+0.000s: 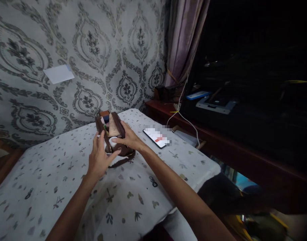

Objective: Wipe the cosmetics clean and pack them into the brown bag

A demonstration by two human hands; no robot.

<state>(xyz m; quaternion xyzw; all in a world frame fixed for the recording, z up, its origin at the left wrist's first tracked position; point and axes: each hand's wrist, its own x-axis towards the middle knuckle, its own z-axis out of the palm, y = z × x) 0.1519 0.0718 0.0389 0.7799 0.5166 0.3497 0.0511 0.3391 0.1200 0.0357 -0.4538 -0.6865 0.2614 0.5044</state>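
A brown zippered pouch (pixel 124 150) sits unzipped near the far edge of the cloth-covered table. Inside it show a beige tube-like item (pixel 114 126), a round white item (pixel 113 141) and some smaller things too crowded to name. My left hand (pixel 99 157) holds the pouch's left side, its fingers on the rim and its thumb stretched across the front. On the other side, my right hand (pixel 129 137) grips the right wall, with the thumb reaching over the opening to the white item. A brown strap loops in front of the pouch.
A phone (pixel 157 138) with a lit screen lies to the right on the patterned tablecloth (pixel 123 197). Beyond it, white cables (pixel 181 97) hang over a dark red wooden desk (pixel 218 134). Patterned wallpaper (pixel 93 67) with a white paper (pixel 58 74) is behind; a curtain (pixel 183 36) hangs at the corner.
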